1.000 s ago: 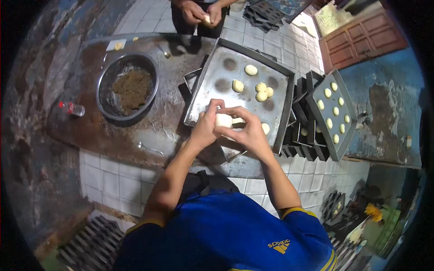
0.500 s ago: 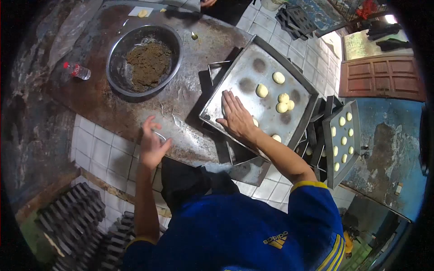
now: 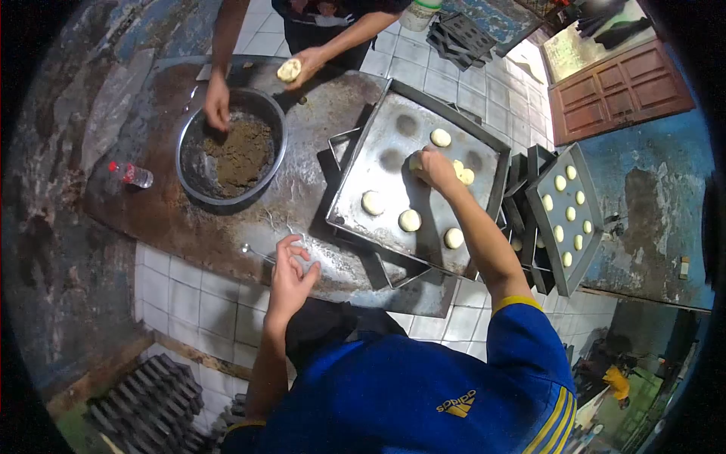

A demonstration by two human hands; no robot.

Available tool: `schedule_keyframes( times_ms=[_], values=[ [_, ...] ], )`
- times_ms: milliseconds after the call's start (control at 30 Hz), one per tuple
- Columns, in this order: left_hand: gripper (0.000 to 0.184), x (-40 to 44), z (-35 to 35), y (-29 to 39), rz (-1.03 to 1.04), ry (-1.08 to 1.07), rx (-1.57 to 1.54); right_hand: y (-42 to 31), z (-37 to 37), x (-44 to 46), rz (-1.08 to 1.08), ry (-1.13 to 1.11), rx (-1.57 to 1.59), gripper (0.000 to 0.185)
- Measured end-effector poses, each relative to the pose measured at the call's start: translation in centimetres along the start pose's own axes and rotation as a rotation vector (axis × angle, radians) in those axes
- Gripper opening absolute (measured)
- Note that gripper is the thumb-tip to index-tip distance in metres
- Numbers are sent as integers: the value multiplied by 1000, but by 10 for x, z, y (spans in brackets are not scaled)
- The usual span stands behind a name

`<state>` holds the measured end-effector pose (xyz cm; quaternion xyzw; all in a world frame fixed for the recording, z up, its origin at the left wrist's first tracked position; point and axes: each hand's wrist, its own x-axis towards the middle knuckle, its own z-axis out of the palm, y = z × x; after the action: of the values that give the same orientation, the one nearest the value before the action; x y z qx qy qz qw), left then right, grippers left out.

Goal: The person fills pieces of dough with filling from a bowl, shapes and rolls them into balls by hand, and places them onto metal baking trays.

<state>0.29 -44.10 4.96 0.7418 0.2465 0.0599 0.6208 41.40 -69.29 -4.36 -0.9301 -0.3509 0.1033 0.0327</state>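
My right hand [image 3: 436, 168] reaches over the metal tray [image 3: 361, 175], its fingers closed round a pale dough ball near the tray's middle. Several dough balls lie about it: one [image 3: 441, 137] beyond the hand, a small cluster [image 3: 463, 174] just right of it, and three nearer me, the leftmost [image 3: 373, 202] by the tray's left side. My left hand [image 3: 292, 278] is held over the table's near edge with fingers curled but apart and nothing in it, close to a spoon [image 3: 255, 252].
Across the table [image 3: 144, 198] a co-worker holds dough [image 3: 289, 70] in one hand and has the other hand [image 3: 217, 104] over a bowl [image 3: 184, 181] of brown filling. A bottle [image 3: 131, 175] lies left. Another dough tray [image 3: 592, 198] leans on stacked trays at the right.
My right hand has moved from the tray's left part to a dough ball farther right. A dough ball now shows where it was. The co-worker's hand has come over the bowl.
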Motion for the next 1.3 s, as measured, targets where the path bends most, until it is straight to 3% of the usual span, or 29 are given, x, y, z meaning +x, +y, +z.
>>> schedule_keyframes(
  times_ms=[133, 233, 300, 367, 467, 533, 633, 700, 767, 833, 867, 967, 1033, 1067, 1100, 1133, 1167, 1233, 1267, 1300],
  values=[
    [46, 36, 12, 19, 78, 13, -280, -21, -30, 3, 60, -119, 9, 46],
    [48, 78, 33, 35, 59, -5, -402, -26, -42, -4, -26, -341, 1009, 35],
    [56, 100, 56, 49, 26, 39, -302, -100, -87, -44, -50, -171, 1073, 32],
    [51, 119, 77, 52, 67, 78, -336, -156, -103, -73, -144, 74, 1034, 31],
    [57, 125, 74, 86, 130, 104, -351, -221, -127, -103, 57, 162, 1270, 31],
    [60, 128, 68, 99, 157, 130, -368, -241, -132, -107, 5, 239, 1359, 31],
    [63, 127, 49, 113, 113, 190, -643, -277, -142, -103, -48, 315, 1552, 28],
    [66, 129, 27, 119, 259, 200, -530, -311, -129, -81, 116, 583, 1401, 25],
    [64, 129, 1, 126, 208, 139, -651, -338, -129, -61, 213, 714, 1444, 17],
    [50, 137, -35, 106, 234, -59, -800, -355, -134, -43, 205, 657, 1564, 14],
    [34, 142, -53, 92, 272, -185, -821, -363, -135, -35, 166, 640, 1586, 15],
    [23, 145, -109, 80, 177, -34, -853, -392, -143, -20, 233, 331, 1631, 24],
    [16, 150, -148, 57, 85, -119, -975, -420, -171, -15, 160, 36, 1490, 27],
    [17, 153, -162, 38, 99, -185, -958, -431, -175, -11, 122, -95, 1472, 27],
    [30, 150, -168, 9, 254, -188, -670, -442, -175, -5, 83, -229, 1450, 28],
    [46, 147, -181, -3, 407, -151, -391, -457, -163, 8, -68, -165, 1281, 31],
    [62, 138, -197, -14, 309, -226, -358, -465, -166, 17, -117, -209, 891, 34],
    [54, 124, -204, -54, 276, 67, -335, -484, -147, 43, -108, -240, 880, 38],
    [60, 125, -225, -68, 224, -100, -237, -492, -135, 61, -100, -252, 877, 37],
    [59, 125, -250, -70, 191, -134, -191, -500, -122, 78, -92, -264, 874, 37]
  ],
)
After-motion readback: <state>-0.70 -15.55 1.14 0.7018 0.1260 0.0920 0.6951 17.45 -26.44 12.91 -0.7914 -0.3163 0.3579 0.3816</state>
